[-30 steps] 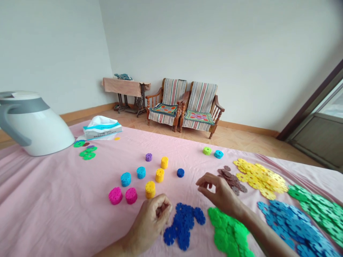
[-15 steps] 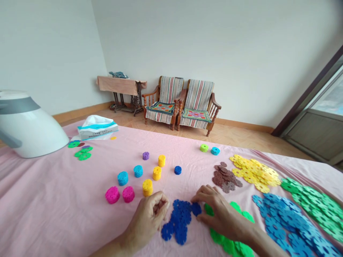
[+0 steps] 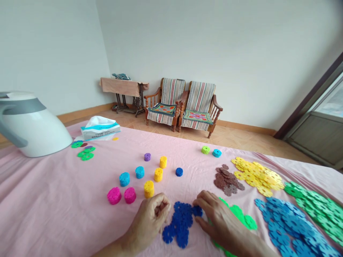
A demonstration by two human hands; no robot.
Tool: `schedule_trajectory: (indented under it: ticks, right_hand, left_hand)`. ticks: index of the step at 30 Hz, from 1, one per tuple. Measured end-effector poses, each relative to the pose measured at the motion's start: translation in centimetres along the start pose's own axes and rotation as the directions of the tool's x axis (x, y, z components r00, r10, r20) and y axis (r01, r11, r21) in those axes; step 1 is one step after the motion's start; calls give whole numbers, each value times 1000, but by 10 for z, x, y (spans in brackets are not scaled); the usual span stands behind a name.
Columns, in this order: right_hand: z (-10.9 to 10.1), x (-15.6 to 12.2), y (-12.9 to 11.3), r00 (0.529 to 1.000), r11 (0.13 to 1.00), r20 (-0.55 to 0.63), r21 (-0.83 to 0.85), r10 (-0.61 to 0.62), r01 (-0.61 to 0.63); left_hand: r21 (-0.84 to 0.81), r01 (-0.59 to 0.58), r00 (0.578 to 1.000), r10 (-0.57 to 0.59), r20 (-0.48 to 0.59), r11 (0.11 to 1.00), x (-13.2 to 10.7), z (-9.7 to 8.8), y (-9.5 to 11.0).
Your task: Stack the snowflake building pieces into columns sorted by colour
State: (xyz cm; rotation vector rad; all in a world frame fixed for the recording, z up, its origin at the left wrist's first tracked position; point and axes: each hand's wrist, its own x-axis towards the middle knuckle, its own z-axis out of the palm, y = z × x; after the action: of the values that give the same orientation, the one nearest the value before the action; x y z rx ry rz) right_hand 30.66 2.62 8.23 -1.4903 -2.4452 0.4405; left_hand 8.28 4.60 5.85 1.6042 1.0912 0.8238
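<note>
My left hand point(image 3: 152, 216) is closed just above the pink cloth, left of a loose pile of dark blue snowflake discs point(image 3: 179, 223). Its fingers are curled in, hiding whatever they may hold. On the pile's right side, my right hand point(image 3: 217, 217) has thumb and index finger at opposite edges of one dark blue disc point(image 3: 197, 211), which still lies low against the pile. Bright green snowflake discs point(image 3: 242, 216) lie partly under that hand. Beyond my left hand stand short yellow disc stacks point(image 3: 149, 189), two pink stacks point(image 3: 114, 195) and a small dark blue stack point(image 3: 179, 172).
To the right lie brown discs point(image 3: 227, 180), yellow discs point(image 3: 257, 175), medium blue discs point(image 3: 289, 225) and green discs point(image 3: 318, 205). A white kettle point(image 3: 40, 125) and a tissue pack point(image 3: 100, 129) stand at left. Lime point(image 3: 205, 150) and light blue point(image 3: 217, 153) stacks sit near the far edge.
The view has shifted slightly, so everything sits a little further right. My right hand has turned a bit, uncovering more green discs; my left hand looks unchanged.
</note>
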Motion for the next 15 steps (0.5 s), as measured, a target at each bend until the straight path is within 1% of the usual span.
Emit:
schedule_trajectory:
  ticks: [3,5,7,13,15]
  right_hand:
    - [4,1,-3,1000,998,-30,-70,-7,5]
    - [5,3,-5,999,997,-47,-73,-8,5]
    - [6,4,-7,998,1000,-62,-26,1,-3]
    - [4,7,-5,995,977,-88,214,42,-23]
    - [2,6,-5,996,969,-72,243,54,-35]
  left_hand:
    - [-2,3,1000,-3,2,1000,0,0,1]
    - [-3,2,1000,-2,2,1000,0,0,1]
    - [0,-7,1000,7,0,1000,0,0,1]
    - [30,-25,1000,25,-3,999,0,0,1]
    - [28,-24,1000,24,0,999,0,-1,0]
